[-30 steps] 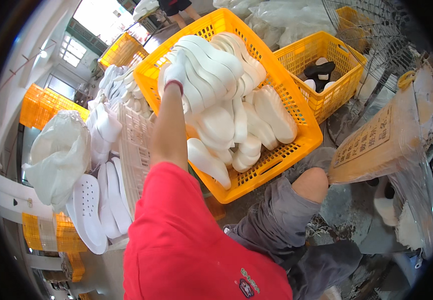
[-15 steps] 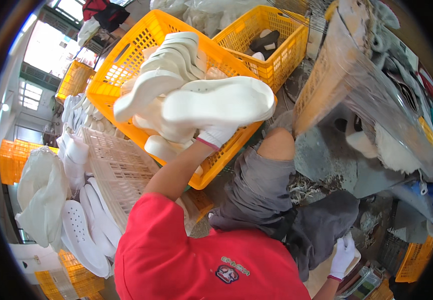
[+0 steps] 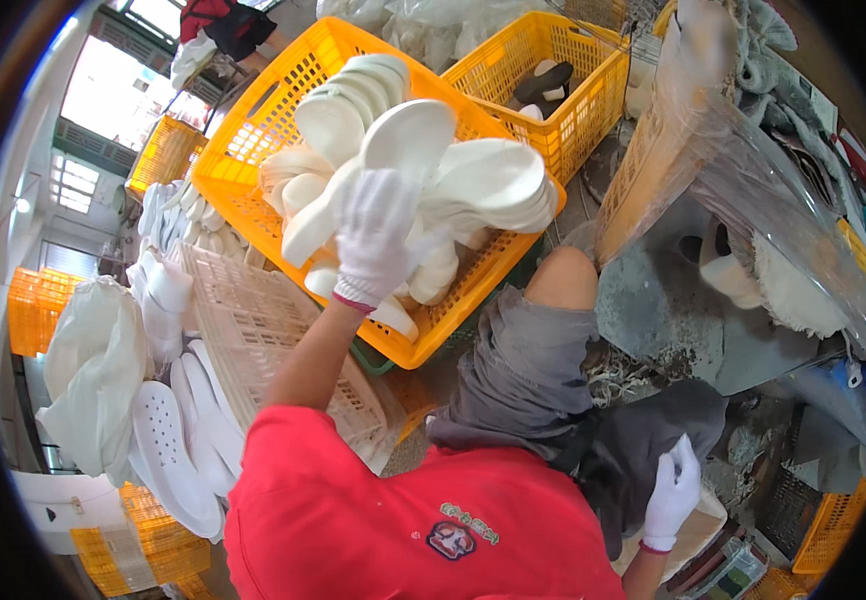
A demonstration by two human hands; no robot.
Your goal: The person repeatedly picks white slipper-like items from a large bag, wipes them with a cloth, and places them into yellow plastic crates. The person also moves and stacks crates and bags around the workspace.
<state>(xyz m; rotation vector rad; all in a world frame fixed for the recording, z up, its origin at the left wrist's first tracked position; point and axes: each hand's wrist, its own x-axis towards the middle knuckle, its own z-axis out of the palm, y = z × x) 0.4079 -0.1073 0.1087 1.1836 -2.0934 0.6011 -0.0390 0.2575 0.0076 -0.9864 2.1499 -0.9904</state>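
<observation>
My left hand (image 3: 375, 238), in a white knitted glove, is over the middle of a white shoe sole (image 3: 410, 135) in the yellow crate (image 3: 253, 150). Its fingers are closed on the sole, though motion smears them and their tips are partly hidden. Beside it a stack of white soles (image 3: 498, 185) lies to the right, with another stack (image 3: 353, 100) behind. My right hand (image 3: 671, 498), gloved too, is low on the right by my knee. Nothing shows in it, and its fingers stretch upward beside a pale cream piece (image 3: 703, 525).
A second yellow crate (image 3: 553, 110) with dark shoe pieces stands behind. On the left are a pale plastic crate (image 3: 253, 310), perforated white soles (image 3: 168, 455) and a white bag (image 3: 98, 375). A plastic-covered crate (image 3: 653, 170) leans at right. Another person (image 3: 228, 30) is far off.
My left hand has left the sole on the right stack and moved left onto another sole, which now sits tilted upward. My right hand has lifted off the cream piece, fingers pointing up.
</observation>
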